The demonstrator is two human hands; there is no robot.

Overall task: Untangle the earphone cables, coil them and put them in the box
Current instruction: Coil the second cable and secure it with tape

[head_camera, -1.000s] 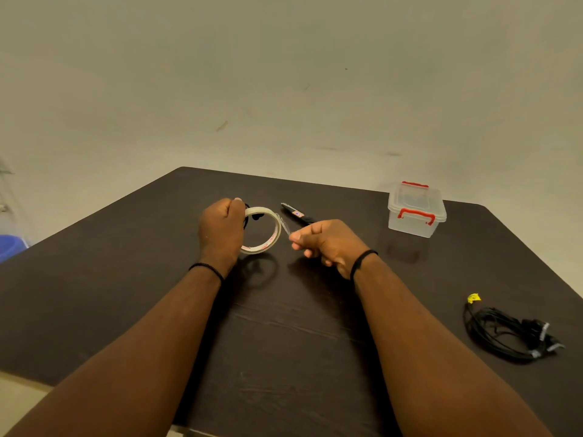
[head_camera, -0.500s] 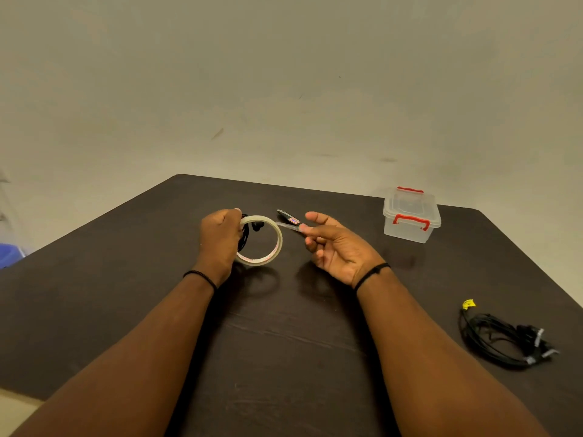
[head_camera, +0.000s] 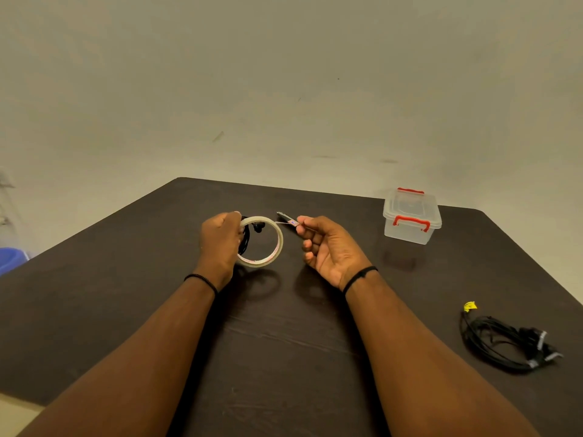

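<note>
My left hand (head_camera: 220, 244) grips a roll of clear tape (head_camera: 279, 242) together with a coiled black earphone cable (head_camera: 245, 239); the earbuds show inside the ring. My right hand (head_camera: 328, 249), palm turned up, pinches the short pulled end of the tape (head_camera: 285, 223) at its fingertips. Both hands hover just above the dark table (head_camera: 284, 342). The clear plastic box (head_camera: 411, 217) with red clips stands at the back right with its lid on. A second bundle of black earphone cables (head_camera: 504, 342), with white tape bits and a yellow tag (head_camera: 469, 306), lies at the right.
A small dark cutter (head_camera: 283, 215) with a red label lies on the table just behind my right fingertips. A blue container (head_camera: 11, 258) sits off the table's left edge. A plain wall rises behind the table.
My right hand has turned palm up and moved slightly away from the roll, keeping the tape end. The left hand still holds roll and cable. The view has tilted upward.
</note>
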